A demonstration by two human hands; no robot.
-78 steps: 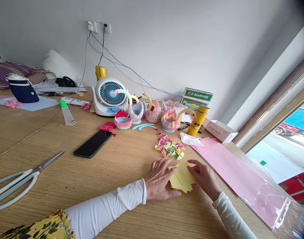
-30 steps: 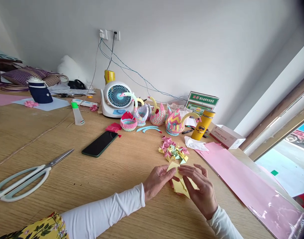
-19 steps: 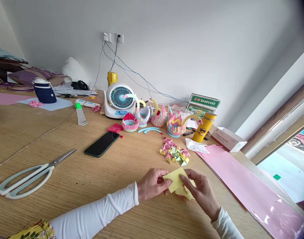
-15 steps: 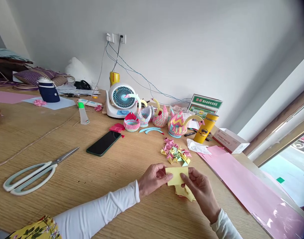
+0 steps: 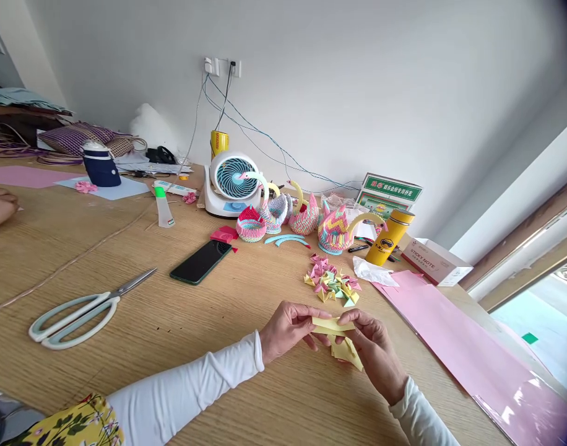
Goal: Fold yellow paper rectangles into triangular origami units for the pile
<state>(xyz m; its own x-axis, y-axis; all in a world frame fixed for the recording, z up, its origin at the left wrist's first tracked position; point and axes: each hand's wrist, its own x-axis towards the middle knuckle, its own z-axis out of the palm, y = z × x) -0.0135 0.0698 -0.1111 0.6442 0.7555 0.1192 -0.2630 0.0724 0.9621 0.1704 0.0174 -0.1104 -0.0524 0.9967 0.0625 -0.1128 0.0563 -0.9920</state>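
Note:
A yellow slip of paper (image 5: 332, 326), bent lengthwise along a crease, is pinched between my two hands. My left hand (image 5: 290, 331) grips its left end with thumb and fingers, and my right hand (image 5: 371, 347) holds the right end. Below the slip lies a small stack of yellow paper pieces (image 5: 347, 355), partly covered by my right hand. Just beyond my hands is a heap of folded paper triangles (image 5: 332, 280) in pink, yellow and green.
Scissors (image 5: 93, 310) and a phone (image 5: 200, 261) lie to the left. Behind stand paper swans (image 5: 334, 229), a fan (image 5: 232, 183), a glue bottle (image 5: 163, 209) and a yellow flask (image 5: 389, 238). Pink sheets (image 5: 469, 347) lie right. Another person's hand (image 5: 0, 204) rests at far left.
The yellow paper was flat and facing me; now it is bent lengthwise into a narrower strip. My fingers have closed over its top edge. The view has shifted slightly left.

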